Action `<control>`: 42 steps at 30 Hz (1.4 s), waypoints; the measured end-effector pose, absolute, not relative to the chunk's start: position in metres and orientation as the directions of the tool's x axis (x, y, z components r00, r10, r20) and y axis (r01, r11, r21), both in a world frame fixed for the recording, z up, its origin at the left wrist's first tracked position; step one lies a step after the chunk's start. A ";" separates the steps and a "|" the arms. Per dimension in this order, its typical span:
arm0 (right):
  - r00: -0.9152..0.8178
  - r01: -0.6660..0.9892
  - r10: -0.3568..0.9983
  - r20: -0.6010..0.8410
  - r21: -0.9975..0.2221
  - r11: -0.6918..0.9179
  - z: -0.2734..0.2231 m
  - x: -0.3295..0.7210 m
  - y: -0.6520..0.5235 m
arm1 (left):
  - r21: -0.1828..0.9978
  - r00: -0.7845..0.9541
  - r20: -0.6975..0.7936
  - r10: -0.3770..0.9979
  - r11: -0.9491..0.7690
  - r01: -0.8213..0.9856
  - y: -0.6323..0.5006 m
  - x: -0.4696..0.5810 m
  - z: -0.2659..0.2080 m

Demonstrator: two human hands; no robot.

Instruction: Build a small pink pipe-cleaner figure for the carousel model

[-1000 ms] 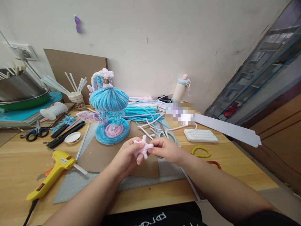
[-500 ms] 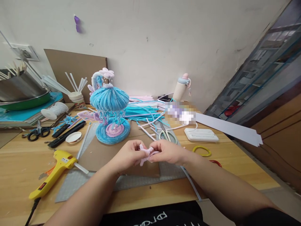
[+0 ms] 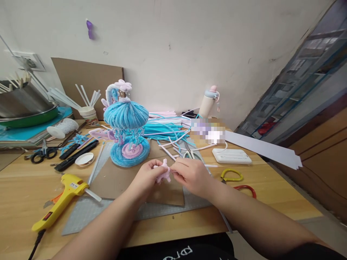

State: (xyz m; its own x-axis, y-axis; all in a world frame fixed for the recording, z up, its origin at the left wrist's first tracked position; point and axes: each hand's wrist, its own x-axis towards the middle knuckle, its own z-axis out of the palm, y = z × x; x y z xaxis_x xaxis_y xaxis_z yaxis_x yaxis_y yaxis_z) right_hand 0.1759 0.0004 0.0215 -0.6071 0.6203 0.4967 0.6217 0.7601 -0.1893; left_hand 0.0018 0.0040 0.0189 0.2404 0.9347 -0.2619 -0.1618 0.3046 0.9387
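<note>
- The left hand [image 3: 146,177] pinches a small pink fuzzy piece [image 3: 163,175], with several stubby arms, between thumb and fingers.
- The right hand [image 3: 193,177] meets its right edge with bunched fingertips; whether they grip one arm, the view does not tell.
- The piece appears to be above the cardboard sheet [image 3: 116,180], which lies over a grey mat [image 3: 78,215] on the desk [image 3: 282,195].
- The step in hand looks like shaping or twisting the piece's arms by finger.
- The next move seems to call for a firm left pinch and small, gentle turns from the right.
- A blue fuzzy figure [image 3: 126,115] stands beyond the hands; a yellow glue gun [image 3: 71,184] lies to the left.
</note>
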 end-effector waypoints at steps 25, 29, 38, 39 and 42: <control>-0.467 0.119 0.864 0.188 -0.955 0.272 0.025 0.187 0.020 | 0.735 0.487 -0.266 0.832 0.502 -0.456 0.007 -0.004 0.018; -0.467 0.036 0.849 0.248 -0.954 0.298 0.019 0.182 0.017 | 0.736 0.478 -0.205 0.854 0.457 -0.501 0.007 -0.002 0.019; -0.369 0.006 0.898 0.239 -0.966 0.260 0.015 0.178 0.020 | 0.812 0.416 -0.093 0.905 0.310 -0.494 0.001 0.000 0.020; -0.365 0.023 0.898 0.244 -0.962 0.271 0.015 0.178 0.020 | 0.831 0.399 -0.086 0.913 0.287 -0.476 0.001 0.000 0.020; -0.371 0.061 0.900 0.228 -0.961 0.269 0.016 0.177 0.019 | 0.886 0.361 -0.055 0.931 0.212 -0.413 0.003 0.002 0.016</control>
